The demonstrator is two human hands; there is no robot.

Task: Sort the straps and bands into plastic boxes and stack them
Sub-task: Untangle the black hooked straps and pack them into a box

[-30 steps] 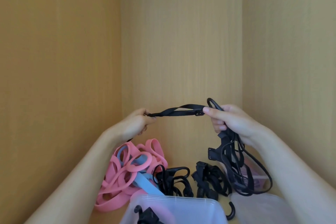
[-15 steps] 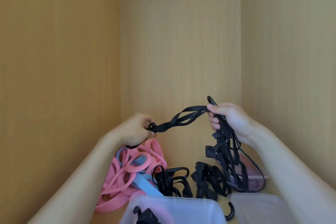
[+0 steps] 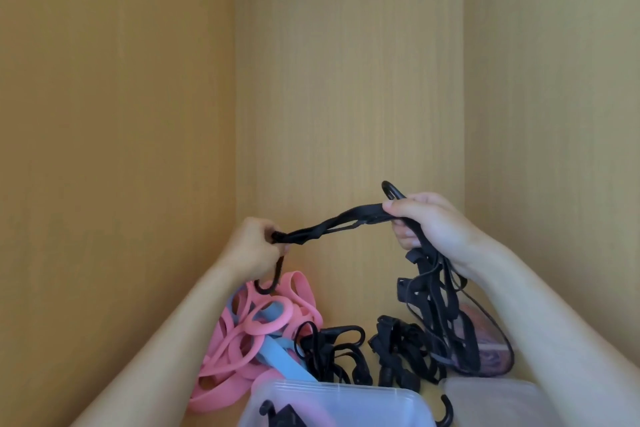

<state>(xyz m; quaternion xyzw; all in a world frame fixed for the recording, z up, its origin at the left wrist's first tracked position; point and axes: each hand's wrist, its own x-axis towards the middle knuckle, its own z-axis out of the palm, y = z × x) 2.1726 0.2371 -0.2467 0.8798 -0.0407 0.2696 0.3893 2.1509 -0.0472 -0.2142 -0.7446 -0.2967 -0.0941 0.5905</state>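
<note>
A black strap (image 3: 332, 225) hangs slack between both hands above the pile. My left hand (image 3: 254, 248) grips its left end, and a black hook dangles below that fist. My right hand (image 3: 429, 222) grips the other end together with a bundle of black straps (image 3: 436, 308) that hangs down from it. Below lie pink and blue bands (image 3: 249, 333) at the left and loose black straps with hooks (image 3: 363, 354) in the middle. A clear plastic box (image 3: 332, 402) sits at the bottom centre with something black inside.
Wooden cabinet walls (image 3: 346, 80) close in on the left, back and right. A second clear plastic box or lid (image 3: 495, 399) lies at the bottom right. A clear container with pinkish contents (image 3: 485, 354) stands behind the hanging bundle.
The strap was taut between my hands; now it sags and twists as my left hand has dropped and both hands have come closer. A hook now shows below my left fist.
</note>
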